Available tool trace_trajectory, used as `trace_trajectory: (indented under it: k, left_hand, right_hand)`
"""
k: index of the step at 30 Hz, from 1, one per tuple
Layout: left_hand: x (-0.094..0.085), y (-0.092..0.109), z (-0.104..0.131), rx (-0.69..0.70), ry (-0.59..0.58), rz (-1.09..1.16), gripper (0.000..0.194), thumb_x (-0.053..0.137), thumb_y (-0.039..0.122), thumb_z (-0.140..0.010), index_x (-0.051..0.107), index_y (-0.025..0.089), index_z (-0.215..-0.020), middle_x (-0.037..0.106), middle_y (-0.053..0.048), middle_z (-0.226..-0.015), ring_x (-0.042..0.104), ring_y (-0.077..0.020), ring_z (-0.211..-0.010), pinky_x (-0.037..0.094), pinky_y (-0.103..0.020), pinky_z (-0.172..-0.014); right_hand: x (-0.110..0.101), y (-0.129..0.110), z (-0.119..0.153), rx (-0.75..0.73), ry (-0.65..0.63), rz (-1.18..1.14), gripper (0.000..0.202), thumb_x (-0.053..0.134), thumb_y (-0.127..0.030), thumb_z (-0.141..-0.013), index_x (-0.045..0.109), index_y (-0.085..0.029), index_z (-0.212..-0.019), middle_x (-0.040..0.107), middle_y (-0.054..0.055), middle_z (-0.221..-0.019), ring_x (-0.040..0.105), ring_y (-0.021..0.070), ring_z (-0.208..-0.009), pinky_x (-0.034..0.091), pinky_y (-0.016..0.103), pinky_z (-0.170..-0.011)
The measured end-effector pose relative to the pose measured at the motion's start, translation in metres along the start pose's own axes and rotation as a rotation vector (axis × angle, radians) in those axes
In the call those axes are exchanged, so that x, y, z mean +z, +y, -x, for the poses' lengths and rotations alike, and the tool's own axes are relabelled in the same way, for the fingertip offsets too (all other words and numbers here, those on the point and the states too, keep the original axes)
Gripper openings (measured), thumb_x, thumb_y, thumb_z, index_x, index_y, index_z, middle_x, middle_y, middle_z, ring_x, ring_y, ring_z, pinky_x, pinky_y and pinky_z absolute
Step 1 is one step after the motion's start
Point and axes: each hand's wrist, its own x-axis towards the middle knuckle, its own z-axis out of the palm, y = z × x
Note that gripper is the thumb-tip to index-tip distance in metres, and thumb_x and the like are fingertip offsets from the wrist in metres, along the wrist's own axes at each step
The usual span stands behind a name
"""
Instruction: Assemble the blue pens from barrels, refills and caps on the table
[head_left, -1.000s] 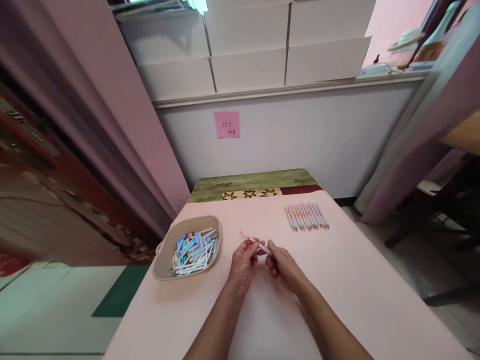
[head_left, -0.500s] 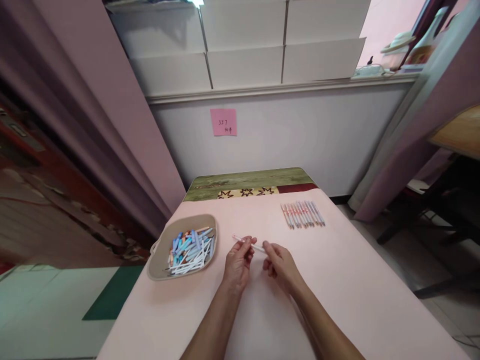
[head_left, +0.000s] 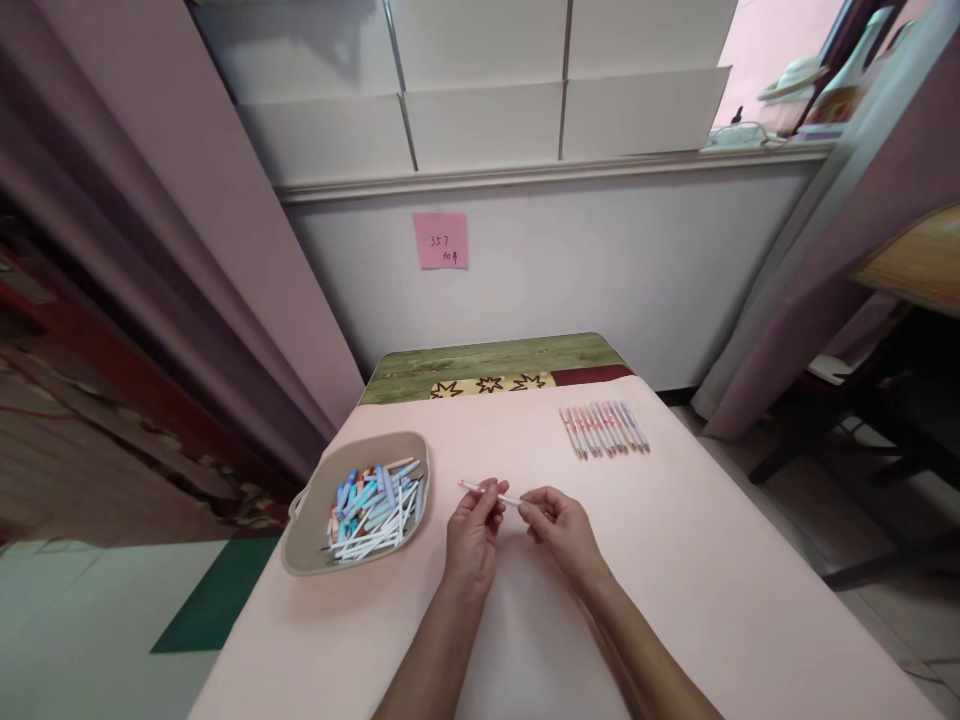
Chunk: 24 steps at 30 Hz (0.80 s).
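A slim white pen (head_left: 469,486) with a pinkish left end is held just above the table, in front of me. My left hand (head_left: 472,535) pinches it near the middle between thumb and fingers. At its right end, my right hand (head_left: 561,528) closes its fingertips on the pen; its other fingers curl underneath. To the left stands a beige basket (head_left: 304,562) holding blue and orange pen parts (head_left: 367,492) and thin white refills (head_left: 373,540). Several assembled-looking pens (head_left: 604,430) lie side by side in a row at the right.
A pale pink cloth (head_left: 675,590) covers the table, leaving a green wood-patterned strip (head_left: 480,352) at the far edge. Behind it is a white wall with a pink note (head_left: 441,241). Purple curtains (head_left: 300,280) hang at the left, and dark furniture (head_left: 885,420) stands right of the table.
My right hand has shifted slightly left along the pen, closer to my left hand. The view has moved a little; the basket and the row of pens stay in place.
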Motion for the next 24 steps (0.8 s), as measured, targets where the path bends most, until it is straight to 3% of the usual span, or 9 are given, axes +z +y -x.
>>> trace_trajectory:
  k: [3,5,8,11,16,20,22,24]
  left_hand:
    - [0.002,0.001,0.000,0.019,0.026,0.023,0.017,0.074,0.011,-0.072,0.067,0.009,-0.087,0.073,-0.009,-0.080,0.057,-0.0037,-0.051,0.044,-0.011,-0.046]
    - [0.004,0.001,0.000,0.026,0.043,0.047,0.017,0.075,0.012,-0.071,0.067,0.009,-0.085,0.073,-0.008,-0.078,0.056,-0.0033,-0.050,0.043,-0.011,-0.045]
    - [0.006,0.000,-0.001,0.031,0.030,0.049,0.020,0.078,0.014,-0.068,0.067,0.010,-0.085,0.073,-0.008,-0.078,0.056,-0.0038,-0.050,0.044,-0.012,-0.047]
    - [0.007,-0.002,0.000,0.017,0.012,0.007,0.025,0.080,0.016,-0.065,0.067,0.009,-0.085,0.074,-0.009,-0.078,0.057,-0.0049,-0.052,0.044,-0.013,-0.048]
    - [-0.002,0.002,-0.005,0.084,0.107,-0.023,0.026,0.080,0.021,-0.064,0.066,0.010,-0.083,0.072,-0.008,-0.078,0.056,-0.0043,-0.053,0.043,-0.014,-0.050]
    - [-0.014,0.009,-0.014,0.142,0.176,-0.039,0.026,0.079,0.027,-0.065,0.063,0.012,-0.080,0.070,-0.004,-0.078,0.055,-0.0043,-0.053,0.042,-0.015,-0.051]
    - [-0.020,0.012,-0.018,0.186,0.150,-0.198,0.027,0.075,0.033,-0.069,0.062,0.013,-0.079,0.068,-0.003,-0.074,0.053,-0.0058,-0.050,0.039,-0.017,-0.048]
    - [-0.024,0.014,-0.019,0.307,0.107,-0.532,0.027,0.066,0.041,-0.077,0.060,0.015,-0.082,0.064,0.000,-0.068,0.051,-0.0083,-0.049,0.037,-0.020,-0.048]
  right_hand:
    - [-0.001,-0.003,0.001,-0.108,0.057,0.022,0.027,0.075,-0.036,-0.067,0.064,-0.019,-0.083,0.069,0.003,-0.082,0.060,0.0154,-0.067,0.048,0.026,-0.064]
    - [-0.001,-0.004,0.002,-0.107,0.075,0.029,0.033,0.077,-0.036,-0.064,0.064,-0.019,-0.089,0.069,0.003,-0.084,0.062,0.0154,-0.068,0.049,0.027,-0.065]
    - [0.000,-0.002,0.003,0.066,0.015,-0.027,0.042,0.071,-0.051,-0.070,0.062,-0.018,-0.094,0.066,0.002,-0.071,0.060,0.0139,-0.054,0.044,0.023,-0.048]
    - [0.002,0.002,0.002,0.179,-0.016,-0.067,0.050,0.052,-0.063,-0.080,0.063,-0.015,-0.077,0.056,-0.001,-0.049,0.046,0.0102,-0.035,0.029,0.021,-0.034]
    - [0.001,0.000,0.004,-0.020,0.035,-0.018,0.029,0.071,-0.043,-0.071,0.064,-0.017,-0.080,0.065,0.001,-0.066,0.057,0.0133,-0.056,0.044,0.023,-0.053]
    - [-0.007,-0.004,0.005,-0.111,0.168,0.103,0.023,0.070,-0.038,-0.070,0.063,-0.018,-0.079,0.067,0.002,-0.075,0.059,0.0156,-0.064,0.045,0.025,-0.059]
    - [-0.012,-0.004,0.003,-0.107,0.184,0.196,0.023,0.068,-0.038,-0.072,0.063,-0.019,-0.084,0.066,0.001,-0.071,0.057,0.0158,-0.061,0.044,0.026,-0.058]
    - [-0.017,-0.002,0.001,-0.096,0.222,0.313,0.022,0.065,-0.038,-0.073,0.063,-0.020,-0.085,0.063,-0.001,-0.063,0.057,0.0164,-0.057,0.044,0.026,-0.058]
